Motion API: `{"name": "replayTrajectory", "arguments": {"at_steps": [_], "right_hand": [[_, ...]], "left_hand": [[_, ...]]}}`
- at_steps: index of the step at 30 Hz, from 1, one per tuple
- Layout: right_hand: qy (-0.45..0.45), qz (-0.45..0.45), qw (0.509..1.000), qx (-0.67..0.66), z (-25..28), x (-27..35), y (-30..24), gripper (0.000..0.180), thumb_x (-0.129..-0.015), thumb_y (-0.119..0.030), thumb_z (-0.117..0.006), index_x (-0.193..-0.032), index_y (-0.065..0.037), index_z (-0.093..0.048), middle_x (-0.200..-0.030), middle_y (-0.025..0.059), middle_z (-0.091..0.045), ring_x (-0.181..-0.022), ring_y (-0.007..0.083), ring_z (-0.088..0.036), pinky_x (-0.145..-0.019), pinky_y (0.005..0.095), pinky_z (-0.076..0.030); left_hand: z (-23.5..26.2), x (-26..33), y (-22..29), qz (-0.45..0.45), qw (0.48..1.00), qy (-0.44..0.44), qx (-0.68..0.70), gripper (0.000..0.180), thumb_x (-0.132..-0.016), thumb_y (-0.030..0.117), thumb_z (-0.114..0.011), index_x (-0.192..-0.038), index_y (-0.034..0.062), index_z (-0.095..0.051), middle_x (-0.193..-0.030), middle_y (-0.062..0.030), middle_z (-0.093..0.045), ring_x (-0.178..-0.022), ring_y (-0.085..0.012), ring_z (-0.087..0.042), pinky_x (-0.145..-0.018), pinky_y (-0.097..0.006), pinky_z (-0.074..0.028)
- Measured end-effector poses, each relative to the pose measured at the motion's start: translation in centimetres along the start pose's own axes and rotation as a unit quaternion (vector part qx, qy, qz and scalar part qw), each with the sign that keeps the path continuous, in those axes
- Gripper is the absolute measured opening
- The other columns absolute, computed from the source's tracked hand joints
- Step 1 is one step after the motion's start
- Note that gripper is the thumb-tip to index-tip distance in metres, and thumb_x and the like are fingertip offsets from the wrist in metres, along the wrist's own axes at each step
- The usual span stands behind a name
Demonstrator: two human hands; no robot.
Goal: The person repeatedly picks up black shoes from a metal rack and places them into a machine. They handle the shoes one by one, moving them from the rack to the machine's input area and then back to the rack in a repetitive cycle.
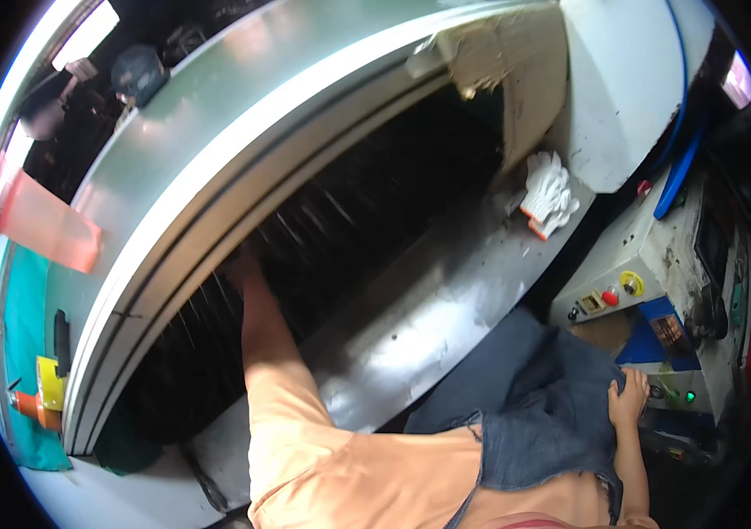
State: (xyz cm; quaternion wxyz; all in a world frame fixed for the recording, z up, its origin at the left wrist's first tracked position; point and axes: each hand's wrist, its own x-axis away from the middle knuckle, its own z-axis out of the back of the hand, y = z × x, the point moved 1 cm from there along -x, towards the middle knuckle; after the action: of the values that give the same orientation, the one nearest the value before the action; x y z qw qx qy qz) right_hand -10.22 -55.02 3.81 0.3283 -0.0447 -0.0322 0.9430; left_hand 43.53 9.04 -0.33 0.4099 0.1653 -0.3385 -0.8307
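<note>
My left arm reaches into the dark opening [375, 203] of a large machine. My left hand [239, 264] is dim in there beside the inner edge of the pale metal frame [208, 167]; its fingers and anything in them are hidden by shadow. At my right side, my right hand [628, 397] lies against the dark apron [525, 379], close to the buttons on the lower face of a control box [631, 256]. Its fingers look loosely bent and slightly apart, with nothing visible in them. White work gloves [549, 194] with orange cuffs rest on the metal ledge [420, 326].
A red button [610, 297] and a yellow-ringed switch [631, 283] sit on the control box; a green light [690, 397] glows below. A pinkish plastic container [49, 220] stands at far left, above an orange-and-yellow tool [40, 406]. Torn cardboard [525, 70] covers the far corner.
</note>
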Motion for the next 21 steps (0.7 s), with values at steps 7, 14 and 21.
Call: {"name": "replayTrajectory", "arguments": {"at_steps": [7, 14, 21], "right_hand": [[0.042, 0.037, 0.992, -0.115, 1.3, -0.4, -1.2, 0.051, -0.071, -0.007, -0.068, -0.121, -0.004, -0.055, -0.122, 0.0165, -0.056, -0.123, 0.0361, -0.046, -0.107, 0.0468, -0.032], [0.03, 0.333, 0.903, -0.272, 7.6, -3.2, -12.1, 0.09, -0.066, -0.018, -0.082, -0.144, -0.007, -0.04, -0.144, 0.0201, -0.042, -0.133, 0.0403, -0.039, -0.111, 0.0485, -0.033], [0.106, 0.6, 0.785, -0.107, 14.8, -6.1, -16.4, 0.102, -0.061, -0.022, -0.086, -0.149, -0.024, -0.034, -0.153, 0.0199, -0.029, -0.142, 0.043, -0.028, -0.116, 0.0596, -0.026]], "left_hand": [[5.9, 1.8, -6.8, 0.01, 0.804, -0.228, 0.55, 0.057, -0.09, 0.04, -0.065, -0.128, -0.0019, -0.059, -0.126, -0.011, -0.064, -0.115, -0.0269, -0.061, -0.102, -0.041, -0.047], [11.5, 25.1, -2.8, 0.156, 0.486, -0.567, 0.646, 0.067, -0.089, 0.054, -0.057, -0.134, 0.0045, -0.057, -0.13, -0.0144, -0.062, -0.116, -0.0284, -0.061, -0.105, -0.041, -0.046], [11.2, 44.5, 1.5, 0.24, 0.227, -0.822, 0.464, 0.066, -0.096, 0.048, -0.053, -0.142, 0.0019, -0.047, -0.136, -0.0191, -0.057, -0.117, -0.0289, -0.061, -0.103, -0.039, -0.048]]}}
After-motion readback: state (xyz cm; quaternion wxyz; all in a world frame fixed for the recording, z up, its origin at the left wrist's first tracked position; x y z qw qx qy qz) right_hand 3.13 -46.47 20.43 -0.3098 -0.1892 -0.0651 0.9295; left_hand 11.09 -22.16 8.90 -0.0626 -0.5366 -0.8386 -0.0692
